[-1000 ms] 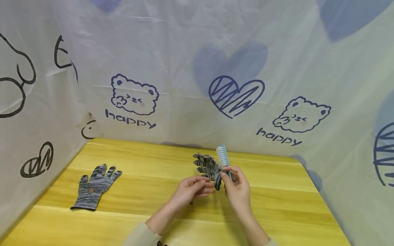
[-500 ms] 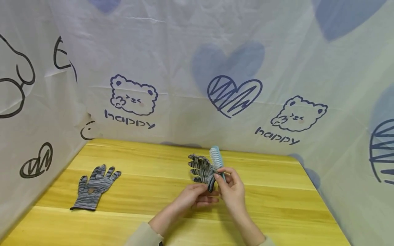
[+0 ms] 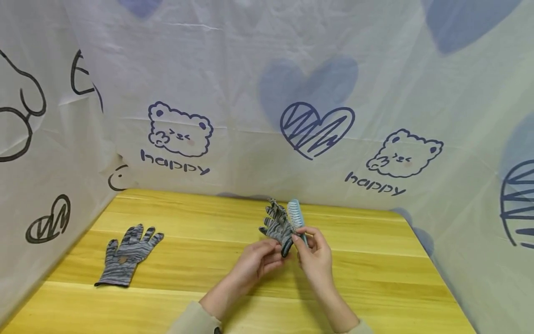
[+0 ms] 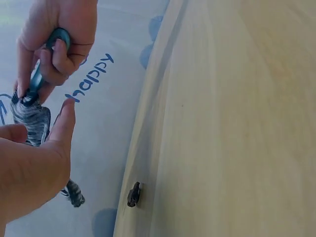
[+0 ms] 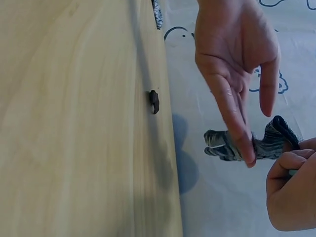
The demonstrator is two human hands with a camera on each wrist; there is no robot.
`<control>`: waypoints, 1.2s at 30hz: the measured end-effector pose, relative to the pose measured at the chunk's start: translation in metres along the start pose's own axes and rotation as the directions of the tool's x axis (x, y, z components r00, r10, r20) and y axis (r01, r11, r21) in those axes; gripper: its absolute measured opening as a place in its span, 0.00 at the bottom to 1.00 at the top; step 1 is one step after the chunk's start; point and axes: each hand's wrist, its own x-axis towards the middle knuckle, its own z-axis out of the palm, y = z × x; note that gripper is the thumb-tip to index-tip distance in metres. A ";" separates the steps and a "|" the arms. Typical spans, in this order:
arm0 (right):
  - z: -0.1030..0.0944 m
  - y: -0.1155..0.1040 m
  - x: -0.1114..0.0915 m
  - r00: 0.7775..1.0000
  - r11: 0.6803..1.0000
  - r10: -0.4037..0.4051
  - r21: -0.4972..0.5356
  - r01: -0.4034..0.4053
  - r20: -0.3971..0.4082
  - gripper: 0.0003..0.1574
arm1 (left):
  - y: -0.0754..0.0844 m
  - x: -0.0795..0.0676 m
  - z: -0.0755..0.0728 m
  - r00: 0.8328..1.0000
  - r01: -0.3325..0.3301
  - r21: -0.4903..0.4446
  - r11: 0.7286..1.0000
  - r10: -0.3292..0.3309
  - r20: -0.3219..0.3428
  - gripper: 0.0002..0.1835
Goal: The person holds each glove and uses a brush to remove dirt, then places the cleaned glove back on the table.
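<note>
In the head view my right hand [image 3: 315, 255] pinches the cuff of a grey-black striped knit glove [image 3: 278, 229]. The same hand grips a light blue brush [image 3: 295, 214] with white bristles, upright beside the glove. My left hand [image 3: 254, 264] is just below the glove, fingers extended. The right wrist view shows the left hand [image 5: 237, 64] with straight fingers along the glove [image 5: 269, 145] and its thumb apart. In the left wrist view the teal brush handle [image 4: 37, 81] runs through the right hand's [image 4: 66, 47] curled fingers.
A second striped glove [image 3: 127, 257], with a brown spot on it, lies flat on the left of the yellow wooden table [image 3: 200, 213]. Both wrist views show a small dark object [image 4: 134, 194] on the tabletop. A printed white cloth [image 3: 242, 153] hangs behind the table.
The held glove and brush have shifted slightly left, and the glove has tilted so its fingers point more upward. My left hand has moved a little under the glove. The flat glove has stayed put.
</note>
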 end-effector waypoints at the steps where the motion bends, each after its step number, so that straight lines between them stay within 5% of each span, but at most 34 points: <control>1: 0.000 0.001 0.000 1.000 1.000 -0.004 -0.004 0.004 -0.004 0.11 | 0.000 0.000 0.001 1.000 -0.009 -0.006 1.000 0.009 -0.018 0.16; 16: 0.000 0.018 0.002 0.998 0.994 -0.061 -0.090 0.059 -0.017 0.12 | 0.003 0.002 0.001 0.980 -0.125 -0.024 0.992 0.119 -0.158 0.24; 24: 0.002 0.020 -0.001 1.000 0.988 -0.014 -0.153 0.014 0.004 0.13 | 0.010 0.003 -0.005 0.978 -0.108 -0.030 0.994 0.101 -0.183 0.18; 30: 0.001 0.021 0.000 1.000 0.988 -0.019 -0.154 0.021 0.015 0.13 | 0.014 0.004 -0.015 0.965 -0.133 0.080 0.988 0.147 -0.217 0.19; 36: -0.006 0.016 0.006 1.000 0.987 -0.016 -0.158 0.020 0.024 0.16 | 0.022 0.003 -0.023 0.945 -0.165 0.251 0.954 0.226 -0.237 0.21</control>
